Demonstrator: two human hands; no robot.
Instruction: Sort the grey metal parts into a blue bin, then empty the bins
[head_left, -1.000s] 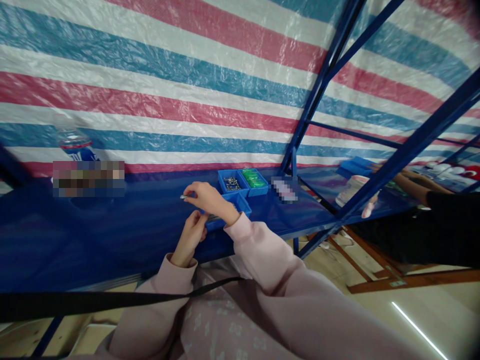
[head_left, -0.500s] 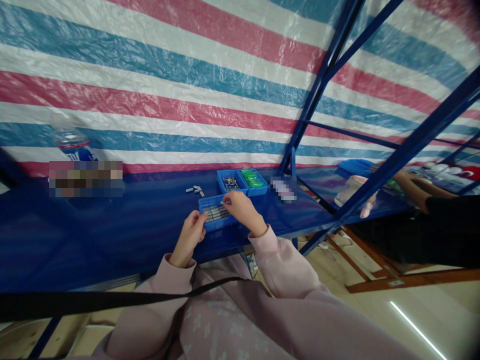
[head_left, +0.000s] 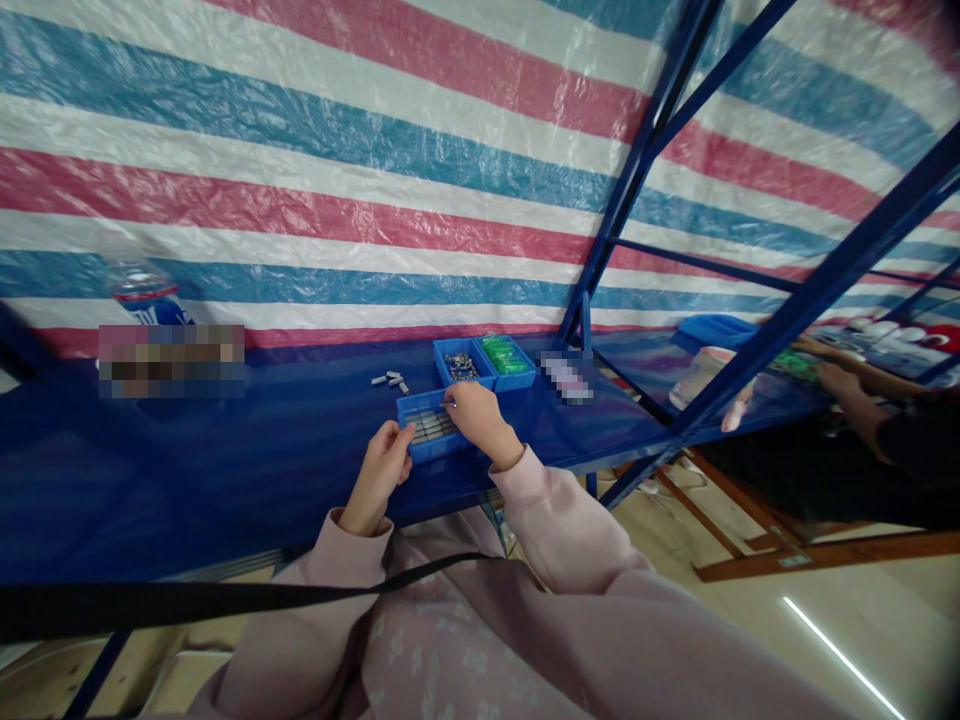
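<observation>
At the near blue tray point(head_left: 429, 428), my right hand point(head_left: 474, 418) now sits over the far right corner, fingertips pinched on a small grey piece at the rim. A second ago that hand was out left over the surface point(head_left: 225, 450), setting a piece down; it has since swung back to the tray and barely shifted in the last half second. I read that as one piece laid out and another being lifted. Left hand point(head_left: 385, 468), fingers curled, rests against the tray's near left corner, unmoved. Count: four loose grey pieces point(head_left: 390, 379) lie grouped on the surface, though blur makes that uncertain; three blue trays, one holding dark metal bits point(head_left: 462, 364), one green parts point(head_left: 504, 356).
</observation>
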